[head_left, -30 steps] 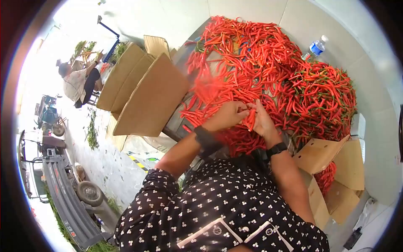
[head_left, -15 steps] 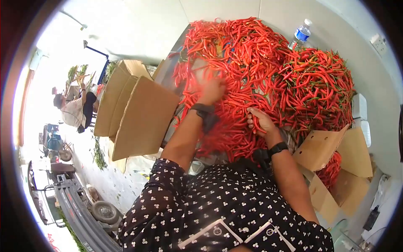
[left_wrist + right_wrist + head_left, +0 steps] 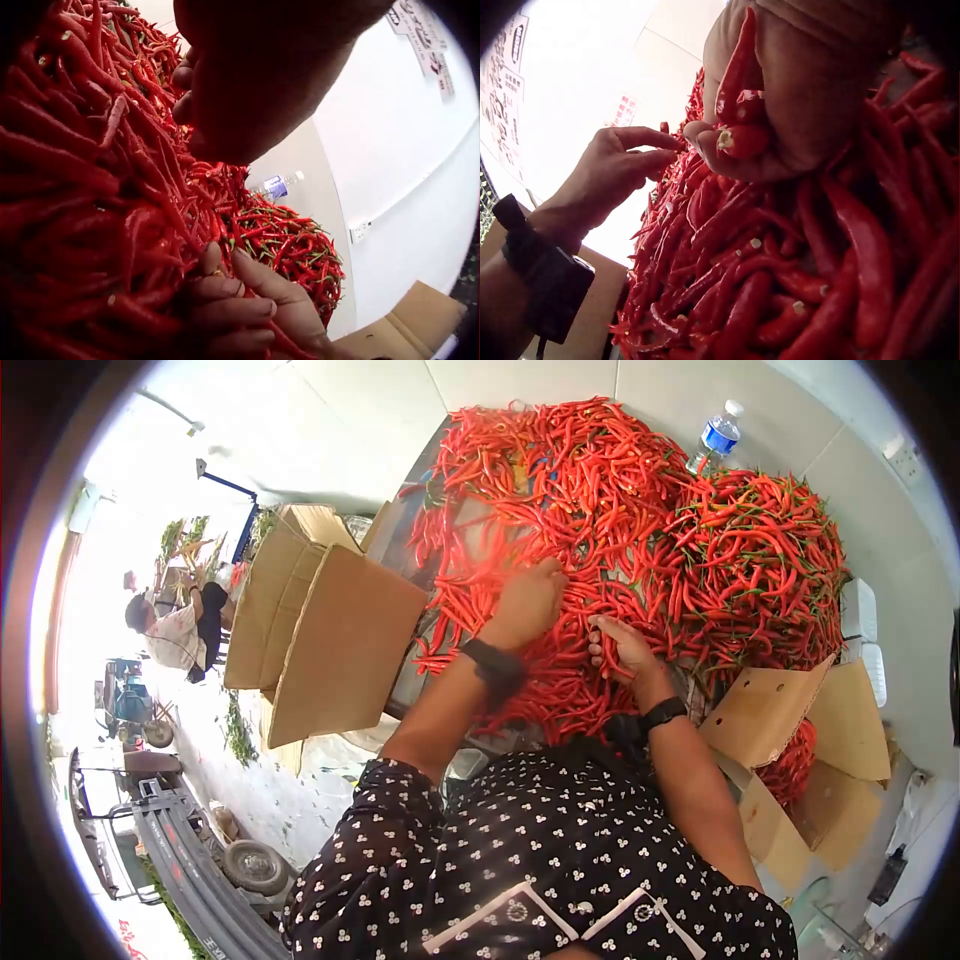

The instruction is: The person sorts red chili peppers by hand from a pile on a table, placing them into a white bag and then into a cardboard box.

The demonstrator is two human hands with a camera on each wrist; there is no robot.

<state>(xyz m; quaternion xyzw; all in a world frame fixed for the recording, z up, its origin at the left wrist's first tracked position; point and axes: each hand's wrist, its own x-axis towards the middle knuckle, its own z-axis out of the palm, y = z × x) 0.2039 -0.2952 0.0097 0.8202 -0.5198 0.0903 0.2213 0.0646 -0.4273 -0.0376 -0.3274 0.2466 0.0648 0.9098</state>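
Red chilies [image 3: 600,500] spread in a broad pile across the middle of the scene, running from near to far. An open cardboard box [image 3: 345,645] stands to the left; a heap of green-stemmed chilies [image 3: 760,560] rises to the right. Over the pile, the left hand [image 3: 530,608] has moved right and nearer since half a second ago; whether it pinches anything cannot be told. Right of it, the right hand [image 3: 632,650] stays put, fingers curled around a few chilies [image 3: 742,140].
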